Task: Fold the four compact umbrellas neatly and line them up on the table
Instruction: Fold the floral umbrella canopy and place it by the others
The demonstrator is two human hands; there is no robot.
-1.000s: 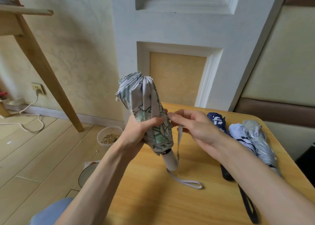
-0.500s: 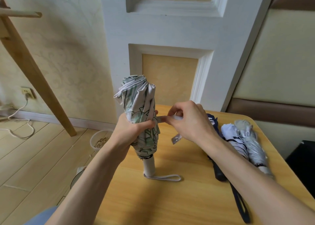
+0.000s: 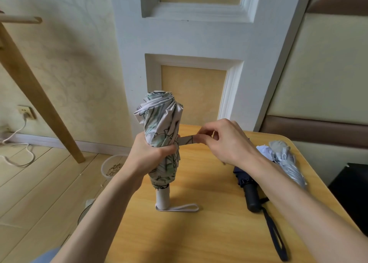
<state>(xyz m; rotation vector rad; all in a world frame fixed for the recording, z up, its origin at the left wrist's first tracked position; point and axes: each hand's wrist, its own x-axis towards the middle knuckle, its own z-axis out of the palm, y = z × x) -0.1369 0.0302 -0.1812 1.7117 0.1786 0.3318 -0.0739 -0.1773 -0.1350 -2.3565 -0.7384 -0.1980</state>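
Left grip point(image 3: 151, 155) was wrapped round the middle of the floral umbrella point(image 3: 161, 123), fingers and thumb curled tight on the rolled cloth, holding it upright. Right grip point(image 3: 225, 143) pinched the end of the closing strap point(image 3: 186, 139) between thumb and fingertips, the strap drawn out level to the right of the canopy. That umbrella stood on its pale handle point(image 3: 162, 199) on the wooden table point(image 3: 199, 232), its white wrist loop point(image 3: 179, 208) lying flat beside the handle's base. To the right, partly behind the right forearm, three folded umbrellas lay side by side on the table: a navy umbrella point(image 3: 244, 178) with a black handle and a dark strap trailing toward the near edge, then a white umbrella point(image 3: 264, 152), then a silver-grey umbrella point(image 3: 288, 161) nearest the right edge. On the floor left of the table sat a clear bowl point(image 3: 111, 166) of brown pellets, near a slanted wooden leg point(image 3: 39, 103)
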